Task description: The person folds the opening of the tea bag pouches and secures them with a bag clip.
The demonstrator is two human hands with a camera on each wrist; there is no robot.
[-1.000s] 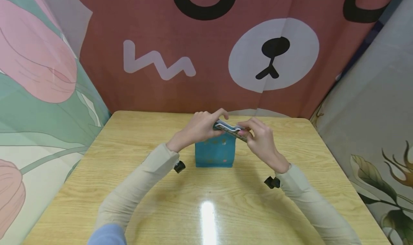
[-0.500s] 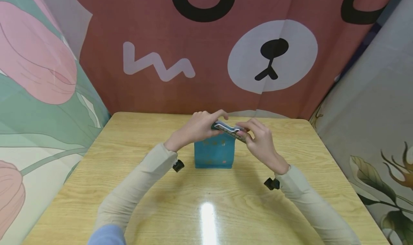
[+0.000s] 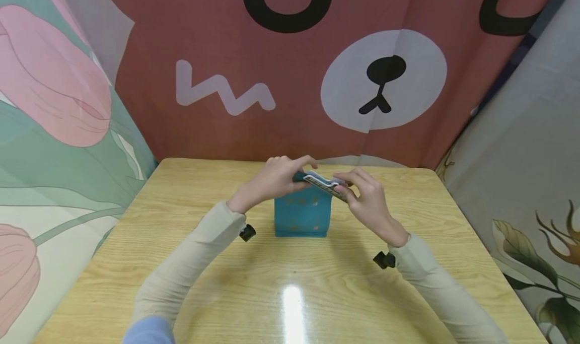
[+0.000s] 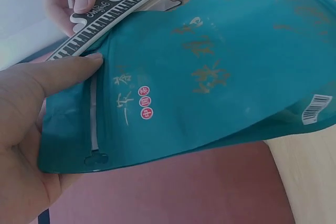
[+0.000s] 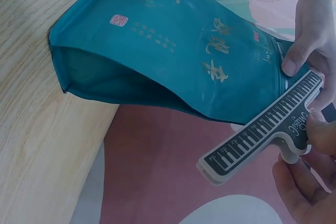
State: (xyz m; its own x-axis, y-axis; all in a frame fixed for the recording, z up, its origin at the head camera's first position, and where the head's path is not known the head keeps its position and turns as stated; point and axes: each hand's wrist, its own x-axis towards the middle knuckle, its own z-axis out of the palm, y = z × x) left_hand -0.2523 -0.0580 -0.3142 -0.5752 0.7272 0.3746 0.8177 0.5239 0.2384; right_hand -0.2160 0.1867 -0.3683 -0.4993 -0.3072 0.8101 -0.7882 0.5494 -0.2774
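Observation:
A teal pouch bag (image 3: 302, 217) with gold lettering stands upright on the table. My left hand (image 3: 277, 176) grips its top edge, the thumb lying by the zip strip in the left wrist view. In my right hand (image 3: 369, 197) is a bag clip (image 3: 323, 184) with a piano-key pattern, pinched by its dark handle marked "Music" (image 5: 299, 123). The long bar of the clip slants across the corner of the bag's top (image 4: 73, 140), close to my left thumb. In the right wrist view one end of the bar sticks out past the bag's edge.
The wooden table (image 3: 204, 273) spreads around the bag, with a bright light reflection (image 3: 292, 308) at the front. A curtain with a bear print (image 3: 290, 132) hangs behind it. Flower-print cloths hang at the left (image 3: 54, 173) and right (image 3: 534, 162).
My left hand has slid slightly left along the bag's top, and more teal shows between it and the clip. My right hand and the clip have barely moved.

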